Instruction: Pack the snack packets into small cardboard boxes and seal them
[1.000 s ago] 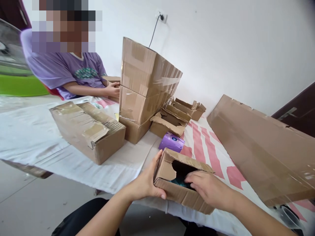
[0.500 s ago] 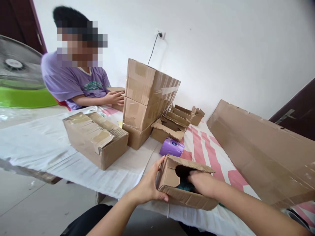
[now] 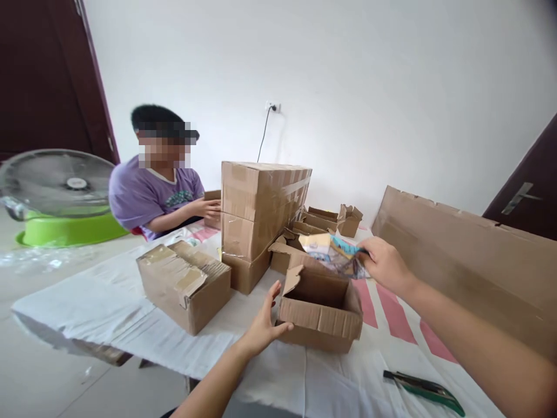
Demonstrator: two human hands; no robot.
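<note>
My right hand grips a colourful printed packet by its edge, above the far right side of an open cardboard box. The packet is shiny, with blue and yellowish print, and is blurred. Of the box, the flaps stand up and the visible inside is bare brown cardboard. My left hand is at the box's left side, thumb and fingers spread; the thumb reaches the near left corner, and whether it presses there I cannot tell. A green-handled utility knife lies on the table at the near right.
Left of my box sits a taped carton. Beyond it rises a stack of long cartons, with torn-open boxes behind. A big cardboard sheet stands at right. Across the table, a person in purple touches another box.
My right hand has come out of the box with the printed packet and moved up. My left hand's hold has loosened and its fingers spread. The head view has shifted, bringing the knife into view.
</note>
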